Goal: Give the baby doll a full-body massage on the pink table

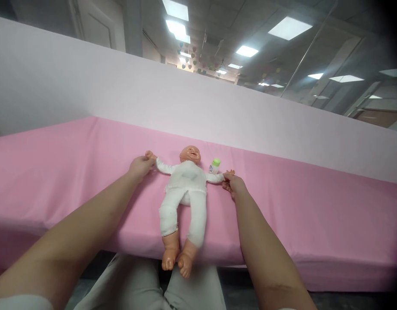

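A baby doll (188, 178) with a white cloth body lies on its back on the pink-covered surface, its head toward the wall and its feet over the front edge. Its arms are stretched out sideways. My left hand (142, 166) is closed on the doll's hand at the left of the view. On the other side, my right hand (235, 185) grips the doll's other arm at the wrist, thumb and fingers around it. A small bottle (214, 166) with a green cap stands beside the doll's head, close to my right hand.
The pink cover (302, 206) stretches to both sides, with folds at the left. A pale low wall (185, 101) with glass above it runs behind. My legs (192, 288) are below the front edge.
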Motion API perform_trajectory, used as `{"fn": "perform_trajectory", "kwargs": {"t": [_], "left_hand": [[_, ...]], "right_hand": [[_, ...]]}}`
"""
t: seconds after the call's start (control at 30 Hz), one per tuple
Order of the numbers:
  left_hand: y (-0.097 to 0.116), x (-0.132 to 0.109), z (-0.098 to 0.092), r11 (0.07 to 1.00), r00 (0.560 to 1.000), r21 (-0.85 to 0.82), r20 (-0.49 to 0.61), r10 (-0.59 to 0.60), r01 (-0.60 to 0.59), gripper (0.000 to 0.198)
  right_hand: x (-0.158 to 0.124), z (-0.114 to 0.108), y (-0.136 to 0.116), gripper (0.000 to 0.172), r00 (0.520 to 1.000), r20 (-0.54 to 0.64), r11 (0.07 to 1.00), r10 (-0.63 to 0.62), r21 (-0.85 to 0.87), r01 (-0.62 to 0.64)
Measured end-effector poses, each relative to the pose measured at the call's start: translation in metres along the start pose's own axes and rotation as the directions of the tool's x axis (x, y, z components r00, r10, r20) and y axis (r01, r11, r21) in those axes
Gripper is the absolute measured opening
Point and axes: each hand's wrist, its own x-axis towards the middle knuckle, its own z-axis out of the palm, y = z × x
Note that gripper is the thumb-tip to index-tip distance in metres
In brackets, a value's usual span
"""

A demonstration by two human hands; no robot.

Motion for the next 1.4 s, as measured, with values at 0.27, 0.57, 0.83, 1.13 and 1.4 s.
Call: {"fn": "perform_trajectory", "kwargs": {"t": [0.27,0.57,0.83,1.13,1.4], "left_hand": [[0.009,-0.023,0.014,0.989,0.989,0.024,0.047,0.142,-0.143,0.044],[0.033,-0.074,0.041,0.842,0.747,0.045,0.489,0.451,-0.538,0.044],[0.028,-0.065,0.037,0.857,0.801,0.090,0.416,0.430,-0.507,0.045],[0.012,-0.011,0.004,0.999,0.999,-0.031,-0.005,0.040,-0.040,0.036],[0.009,-0.008,0.002,0.992,1.000,-0.123,0.020,0.002,0.000,0.036]], "right_hand": [[-0.029,0.026,-0.009,0.054,0.963,0.104,0.969,-0.248,0.029,0.247],[-0.076,0.059,-0.017,0.030,0.598,0.575,0.617,-0.558,-0.193,0.763],[-0.076,0.062,-0.013,0.034,0.636,0.502,0.629,-0.586,-0.213,0.748],[-0.016,0.004,-0.013,0.037,0.982,-0.077,0.985,-0.172,0.013,0.173],[-0.016,0.007,-0.004,0.055,0.988,-0.086,0.992,-0.127,-0.027,0.125]]}}
